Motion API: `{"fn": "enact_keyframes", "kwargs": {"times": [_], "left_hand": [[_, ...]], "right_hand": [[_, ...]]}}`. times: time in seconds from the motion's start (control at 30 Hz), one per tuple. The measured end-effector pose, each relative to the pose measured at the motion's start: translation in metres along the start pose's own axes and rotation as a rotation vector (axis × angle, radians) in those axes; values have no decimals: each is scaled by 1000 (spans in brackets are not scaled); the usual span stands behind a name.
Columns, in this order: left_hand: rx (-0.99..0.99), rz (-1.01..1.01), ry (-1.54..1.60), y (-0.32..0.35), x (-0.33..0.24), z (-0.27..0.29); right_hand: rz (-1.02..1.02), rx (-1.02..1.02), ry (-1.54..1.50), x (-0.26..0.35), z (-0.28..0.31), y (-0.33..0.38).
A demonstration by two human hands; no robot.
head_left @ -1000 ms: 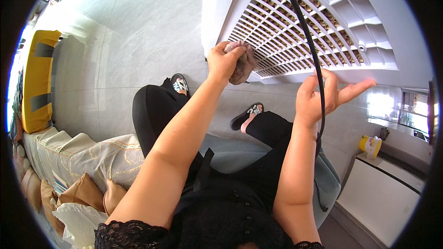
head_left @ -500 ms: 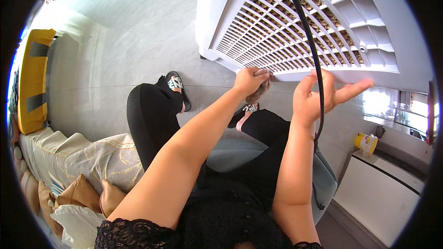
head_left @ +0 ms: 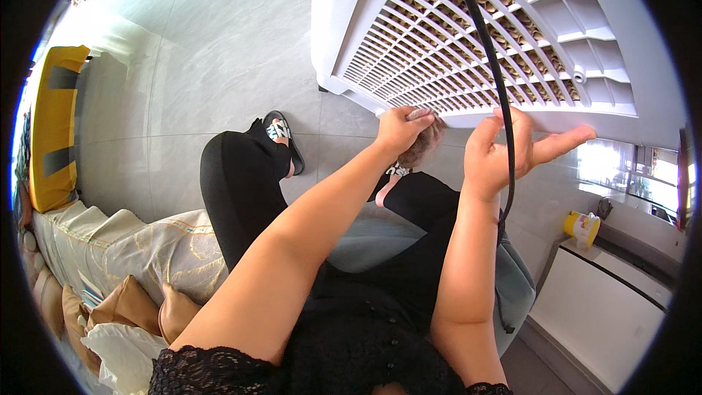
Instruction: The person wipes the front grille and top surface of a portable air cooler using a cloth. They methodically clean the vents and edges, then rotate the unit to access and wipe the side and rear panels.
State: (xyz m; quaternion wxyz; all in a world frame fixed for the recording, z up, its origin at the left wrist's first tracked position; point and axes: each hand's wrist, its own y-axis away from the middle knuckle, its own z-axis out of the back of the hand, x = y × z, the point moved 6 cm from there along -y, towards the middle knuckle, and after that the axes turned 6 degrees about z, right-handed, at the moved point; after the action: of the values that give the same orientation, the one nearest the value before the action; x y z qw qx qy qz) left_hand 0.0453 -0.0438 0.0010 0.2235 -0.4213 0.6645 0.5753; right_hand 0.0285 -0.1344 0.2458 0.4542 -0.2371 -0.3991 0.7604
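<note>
Two hands are up at the white louvred grille (head_left: 512,36) and we are right on its lower edge. Our left hand (head_left: 401,129) is closed in a loose pinch around a brownish-grey wad (head_left: 423,145), cloth or lint (too crumpled to tell which), pressed just under the slats. It looks soft and light, something that squashes and moulds to the fingers, so a fingertip pinch seems enough, though bits may shed if it is fluff.

Our right hand (head_left: 504,150), just beside the left, is half open: index finger stretched out along the grille's bottom rail, the other fingers curled around a black cable (head_left: 488,58) that runs down across the slats and through the palm. We judge that cable to be smooth, rubbery and flexible, easy to steady with a light curl.

Above both hands the grille is hard moulded plastic, thin ribs in a tight grid, a honeycomb pad showing brown behind. Those ribs look stiff but slender, so gentle pressure seems wise. Below the hands lie our knees and grey glossy floor tiles (head_left: 190,66).
</note>
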Motion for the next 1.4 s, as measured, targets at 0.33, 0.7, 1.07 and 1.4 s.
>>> {"fn": "enact_keyframes", "kwargs": {"times": [0.33,0.7,1.07,1.4], "left_hand": [[-396,211,492,-30,64,62],[-82,277,59,-39,60,21],[-536,39,334,-26,47,18],[-396,86,-242,-4,17,38]], "right_hand": [[6,-4,-15,-5,-2,4],[14,-13,-25,-3,-5,2],[41,-17,-29,0,-6,-1],[-1,-22,-46,-2,-3,1]]}}
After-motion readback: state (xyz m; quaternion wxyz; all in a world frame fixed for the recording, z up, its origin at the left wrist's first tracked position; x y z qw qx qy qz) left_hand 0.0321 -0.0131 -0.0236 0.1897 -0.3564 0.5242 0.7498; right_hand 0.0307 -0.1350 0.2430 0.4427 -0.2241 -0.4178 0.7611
